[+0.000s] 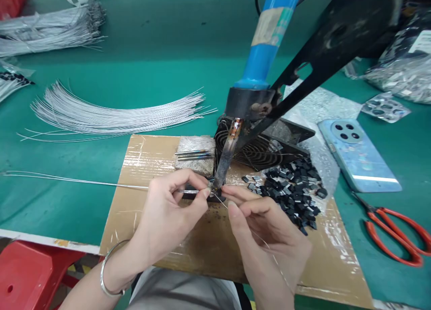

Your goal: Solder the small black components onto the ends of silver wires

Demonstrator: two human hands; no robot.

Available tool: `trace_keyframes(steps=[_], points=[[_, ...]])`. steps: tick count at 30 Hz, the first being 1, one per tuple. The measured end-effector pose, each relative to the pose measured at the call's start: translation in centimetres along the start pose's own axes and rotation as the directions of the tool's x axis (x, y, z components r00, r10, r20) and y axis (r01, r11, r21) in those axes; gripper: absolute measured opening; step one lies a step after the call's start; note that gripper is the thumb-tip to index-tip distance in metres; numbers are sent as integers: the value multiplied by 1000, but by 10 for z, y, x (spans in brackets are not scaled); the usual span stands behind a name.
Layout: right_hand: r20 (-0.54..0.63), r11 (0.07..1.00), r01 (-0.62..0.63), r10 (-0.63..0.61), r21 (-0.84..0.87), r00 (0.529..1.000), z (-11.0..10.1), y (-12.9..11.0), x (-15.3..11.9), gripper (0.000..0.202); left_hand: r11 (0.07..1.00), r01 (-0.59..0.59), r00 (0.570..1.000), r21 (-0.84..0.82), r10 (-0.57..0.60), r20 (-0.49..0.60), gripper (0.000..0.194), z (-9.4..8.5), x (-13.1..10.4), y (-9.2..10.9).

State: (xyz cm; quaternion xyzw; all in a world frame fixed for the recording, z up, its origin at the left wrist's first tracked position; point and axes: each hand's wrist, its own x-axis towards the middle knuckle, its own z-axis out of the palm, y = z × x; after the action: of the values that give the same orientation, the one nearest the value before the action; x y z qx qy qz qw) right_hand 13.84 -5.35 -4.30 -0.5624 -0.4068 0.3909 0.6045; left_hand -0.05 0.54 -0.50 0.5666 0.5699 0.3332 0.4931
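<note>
In the middle of the cardboard, my left hand [173, 213] pinches the end of a thin pale cable [131, 185], whose long tail runs off to the left. My right hand [269, 236] is closed on a thin solder wire [220, 201], which trails back across the palm. Both sets of fingertips sit close together under the tip of a blue-handled soldering iron [261, 61], held pointing down by a black metal stand [316, 54]. The exact contact at the tip is partly hidden by my fingers. A small dark block lies just beneath them.
A fibrous pad [191, 164] with metal rods and a black fan [259, 148] stand behind. Small black connectors [289, 189] lie heaped at right, near a blue phone [358, 155] and red-handled scissors [397, 233]. Loose cables [121, 117] spread at left on green matting.
</note>
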Motion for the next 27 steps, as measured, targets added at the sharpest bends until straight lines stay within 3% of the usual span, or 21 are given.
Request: trace_keyframes(steps=[27], points=[[-31,994,20,-24,-108,999,3,-2,-1,20,1000,-1,1000,12,1,-8,11,-1,-1,1]])
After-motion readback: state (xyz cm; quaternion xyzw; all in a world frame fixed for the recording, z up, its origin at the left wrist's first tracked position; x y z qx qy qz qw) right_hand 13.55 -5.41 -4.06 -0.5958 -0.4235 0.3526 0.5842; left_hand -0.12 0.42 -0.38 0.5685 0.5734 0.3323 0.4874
